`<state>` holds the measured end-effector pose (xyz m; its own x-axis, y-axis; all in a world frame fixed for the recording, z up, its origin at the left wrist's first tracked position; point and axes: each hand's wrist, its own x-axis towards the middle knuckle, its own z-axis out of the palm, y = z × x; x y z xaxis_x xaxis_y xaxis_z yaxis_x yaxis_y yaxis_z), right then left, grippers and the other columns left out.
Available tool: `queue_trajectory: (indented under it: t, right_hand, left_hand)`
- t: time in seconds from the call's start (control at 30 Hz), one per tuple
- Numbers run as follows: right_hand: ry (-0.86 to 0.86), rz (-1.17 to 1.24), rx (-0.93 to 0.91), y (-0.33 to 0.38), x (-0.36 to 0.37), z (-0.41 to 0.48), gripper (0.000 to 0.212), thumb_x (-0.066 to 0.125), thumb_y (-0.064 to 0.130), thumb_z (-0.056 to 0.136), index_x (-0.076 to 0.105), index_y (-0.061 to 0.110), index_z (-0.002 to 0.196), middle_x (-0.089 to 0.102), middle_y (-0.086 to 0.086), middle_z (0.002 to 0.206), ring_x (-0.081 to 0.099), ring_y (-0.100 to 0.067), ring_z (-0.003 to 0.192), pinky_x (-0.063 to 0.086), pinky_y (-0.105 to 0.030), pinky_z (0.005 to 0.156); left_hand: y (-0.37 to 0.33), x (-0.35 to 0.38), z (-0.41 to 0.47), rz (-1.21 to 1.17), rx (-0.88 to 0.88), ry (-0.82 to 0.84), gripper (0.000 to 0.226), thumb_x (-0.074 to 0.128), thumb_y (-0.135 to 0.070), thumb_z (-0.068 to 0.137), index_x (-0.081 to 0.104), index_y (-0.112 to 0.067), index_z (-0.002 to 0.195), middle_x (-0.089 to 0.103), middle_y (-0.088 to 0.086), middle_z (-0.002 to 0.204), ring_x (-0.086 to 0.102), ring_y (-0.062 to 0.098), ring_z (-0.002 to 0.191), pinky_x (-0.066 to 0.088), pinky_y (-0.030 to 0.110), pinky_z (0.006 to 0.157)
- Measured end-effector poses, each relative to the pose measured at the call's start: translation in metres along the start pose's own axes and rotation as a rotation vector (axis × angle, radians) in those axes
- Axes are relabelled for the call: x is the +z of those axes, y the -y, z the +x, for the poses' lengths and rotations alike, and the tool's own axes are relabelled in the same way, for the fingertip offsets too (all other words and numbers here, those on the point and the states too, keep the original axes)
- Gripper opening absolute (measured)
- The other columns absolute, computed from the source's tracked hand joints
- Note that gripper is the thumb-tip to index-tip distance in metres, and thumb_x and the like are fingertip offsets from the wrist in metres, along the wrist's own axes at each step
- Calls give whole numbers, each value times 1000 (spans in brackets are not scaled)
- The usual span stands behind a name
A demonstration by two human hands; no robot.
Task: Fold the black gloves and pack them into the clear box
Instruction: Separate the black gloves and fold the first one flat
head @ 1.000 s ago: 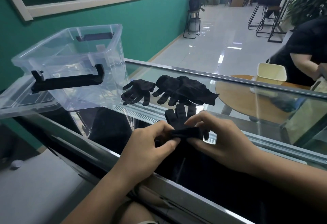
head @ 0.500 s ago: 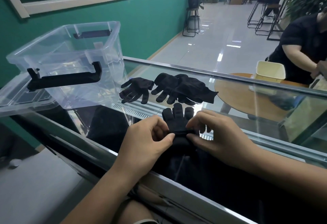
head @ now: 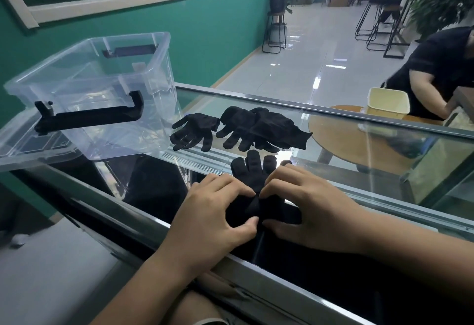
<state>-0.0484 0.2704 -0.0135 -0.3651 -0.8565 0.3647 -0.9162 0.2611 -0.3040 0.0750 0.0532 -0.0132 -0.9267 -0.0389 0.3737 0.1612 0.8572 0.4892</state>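
At the near edge of the glass counter (head: 359, 173), the left hand (head: 213, 222) and the right hand (head: 310, 211) both pinch one black glove (head: 252, 170) with curled fingers and thumbs. Its cuff end is bunched between them and its fingers point toward the far edge. Closer to that far edge lie a single glove (head: 195, 129) and, just beside it, a heap of gloves (head: 266, 129). The clear box (head: 159, 73) stands at the counter's left end.

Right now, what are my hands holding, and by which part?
Left hand and right hand both pinch the nearest black glove at its folded cuff end; the finger end lies free.
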Motion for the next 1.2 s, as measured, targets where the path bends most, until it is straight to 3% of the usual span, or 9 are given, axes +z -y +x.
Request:
queue_trajectory:
  t: [0.23, 0.43, 0.6, 0.73, 0.83, 0.9, 1.0, 1.07, 1.2]
  right_hand:
    - [-86, 99, 92, -2, 3, 2, 13, 70, 35, 102, 67, 30, 113, 62, 20, 99, 59, -4, 92, 53, -31, 81]
    - [-142, 204, 213, -1, 2, 6, 9, 72, 35, 101, 67, 31, 106, 64, 23, 82, 66, -5, 84, 51, -20, 76]
    - [-144, 181, 271, -2, 3, 7, 14, 72, 41, 96, 70, 29, 102, 68, 17, 82, 67, -6, 85, 50, -19, 76]
    - [-156, 136, 278, -4, 5, 8, 15, 68, 44, 95, 71, 31, 100, 67, 16, 83, 64, -5, 86, 53, -30, 77]
    - [-184, 122, 242, -5, 5, 7, 10, 75, 33, 95, 69, 29, 103, 62, 16, 89, 63, -8, 87, 54, -32, 78]
    - [-179, 102, 205, -4, 3, 7, 13, 76, 25, 97, 71, 28, 108, 61, 14, 98, 62, -7, 90, 54, -30, 79]
    - [-131, 54, 80, -4, 1, 7, 17, 72, 14, 101, 76, 26, 113, 64, 9, 109, 62, -12, 98, 53, -31, 83]
    - [-106, 38, 19, -4, 2, 6, 20, 69, 11, 102, 76, 24, 116, 65, 7, 113, 62, -16, 103, 53, -34, 86]
    - [-37, 49, 25, -3, 0, 4, 27, 77, 31, 95, 71, 25, 121, 62, 9, 119, 59, -14, 107, 52, -32, 90]
  left_hand:
    - [-1, 1, 1, -108, -69, -87, 18, 70, -43, 92, 80, -33, 103, 71, -22, 97, 68, 5, 101, 52, 27, 90]
    - [-2, -1, 5, -275, -218, -60, 7, 72, -33, 100, 76, -30, 95, 76, -9, 83, 73, 16, 77, 58, 35, 70]
    - [-3, 3, 13, -248, -303, -99, 11, 77, -40, 93, 71, -31, 90, 69, -7, 78, 65, 11, 67, 54, 28, 64]
    - [-1, 7, 13, -179, -266, -136, 11, 79, -36, 92, 69, -32, 90, 68, -11, 84, 66, 9, 83, 53, 23, 72]
    - [-2, 6, 10, -112, -152, -176, 14, 83, -23, 93, 71, -30, 98, 62, -16, 99, 63, 5, 95, 49, 14, 84]
    - [-3, 6, 8, -37, -33, -174, 16, 81, -15, 96, 75, -28, 104, 62, -15, 107, 64, 8, 104, 52, 23, 92]
    - [-1, 10, 4, 120, 115, -164, 22, 77, -5, 97, 79, -25, 107, 69, -15, 108, 65, 14, 106, 52, 41, 90]
    - [0, 11, 3, 122, 111, -136, 22, 75, -12, 95, 77, -27, 110, 69, -18, 110, 65, 13, 109, 52, 42, 91]
    - [-3, 8, 1, 69, 54, -71, 28, 72, -37, 88, 72, -33, 116, 64, -22, 115, 62, 7, 115, 50, 39, 99]
